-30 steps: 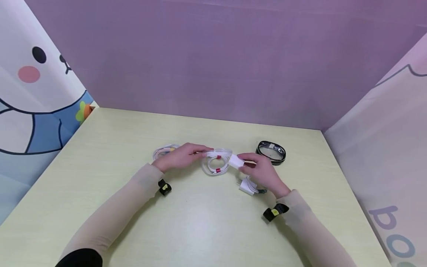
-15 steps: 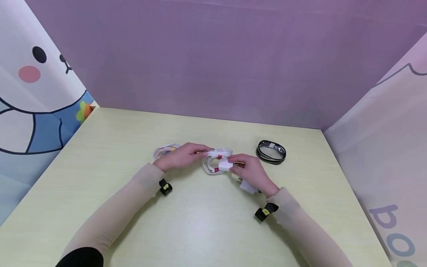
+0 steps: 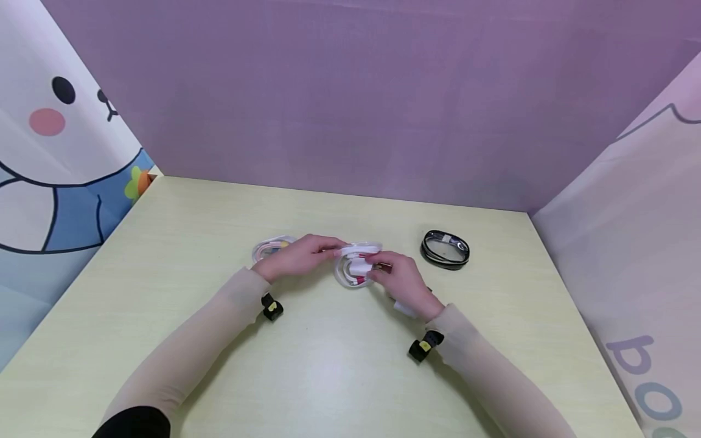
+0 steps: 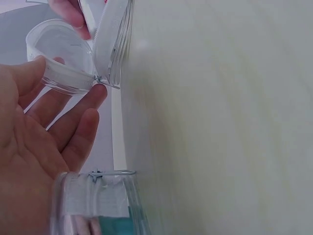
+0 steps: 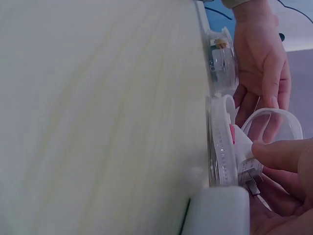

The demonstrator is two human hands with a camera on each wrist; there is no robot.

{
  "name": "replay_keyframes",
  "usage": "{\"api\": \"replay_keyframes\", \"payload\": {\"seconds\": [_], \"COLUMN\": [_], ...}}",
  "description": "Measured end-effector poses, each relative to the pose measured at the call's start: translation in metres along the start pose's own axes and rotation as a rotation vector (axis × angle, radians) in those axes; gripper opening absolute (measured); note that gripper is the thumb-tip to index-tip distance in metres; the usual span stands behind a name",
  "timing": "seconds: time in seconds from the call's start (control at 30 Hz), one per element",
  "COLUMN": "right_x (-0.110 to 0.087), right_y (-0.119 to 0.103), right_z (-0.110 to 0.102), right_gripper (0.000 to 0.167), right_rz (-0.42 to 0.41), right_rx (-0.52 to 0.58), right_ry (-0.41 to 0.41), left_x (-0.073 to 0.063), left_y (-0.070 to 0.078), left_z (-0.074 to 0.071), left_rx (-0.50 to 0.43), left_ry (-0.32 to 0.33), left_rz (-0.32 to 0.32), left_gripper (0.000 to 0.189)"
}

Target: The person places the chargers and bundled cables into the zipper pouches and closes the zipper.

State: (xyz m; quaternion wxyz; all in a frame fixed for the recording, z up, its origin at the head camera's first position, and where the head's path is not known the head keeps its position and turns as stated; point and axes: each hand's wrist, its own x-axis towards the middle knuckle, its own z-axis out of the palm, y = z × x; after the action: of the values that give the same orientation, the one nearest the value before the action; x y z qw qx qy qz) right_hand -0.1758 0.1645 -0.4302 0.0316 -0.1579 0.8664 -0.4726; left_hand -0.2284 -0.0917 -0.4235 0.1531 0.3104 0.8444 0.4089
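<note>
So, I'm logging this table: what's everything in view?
Open case: 1, clear and white, centre
Red-tied cable: 1, white, inside it
Charger: 1, white, at open case
Second case: 1, clear, left of centre
Coiled cable: 1, black, right, farther back
Block: 1, white, right of centre, part-hidden
Table: 1, pale yellow, below
Backdrop: 1, purple, behind
Printed panels: 2, mostly pale, both sides
Wrist cameras: 2, black, wrists
Sleeves: 2, beige, arms
Left hand: 1, holding open case
Right hand: 1, pinching charger
</note>
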Motion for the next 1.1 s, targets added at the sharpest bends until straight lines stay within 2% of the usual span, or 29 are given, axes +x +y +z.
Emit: {"api": "replay_keyframes", "payload": {"seconds": [0.23, 0.5, 0.9, 1.1], "right_x": [-0.001, -0.008, -0.010, -0.008], "right_y": [0.001, 0.007, 0.009, 0.009], "right_z": [-0.005, -0.018, -0.015, -0.011], "right_gripper": [0.034, 0.023, 0.032, 0.041], "right_rz": [0.021, 0.078, 0.039, -0.027], "right_rx": [-0.002, -0.044, 0.004, -0.060], "right_ry": [0.019, 0.063, -0.082, -0.171], "left_x": [0.001, 0.001, 0.001, 0.001], "left_y": [-0.003, -0.005, -0.007, -0.006], "left_z": [0.000, 0.001, 0.002, 0.003], "left_rx": [-0.008, 0.002, -0.003, 0.004], "left_ry": [0.001, -0.005, -0.013, -0.018], "left_rz": [0.015, 0.024, 0.028, 0.039], "left_gripper": [0.033, 0.033, 0.032, 0.032]}}
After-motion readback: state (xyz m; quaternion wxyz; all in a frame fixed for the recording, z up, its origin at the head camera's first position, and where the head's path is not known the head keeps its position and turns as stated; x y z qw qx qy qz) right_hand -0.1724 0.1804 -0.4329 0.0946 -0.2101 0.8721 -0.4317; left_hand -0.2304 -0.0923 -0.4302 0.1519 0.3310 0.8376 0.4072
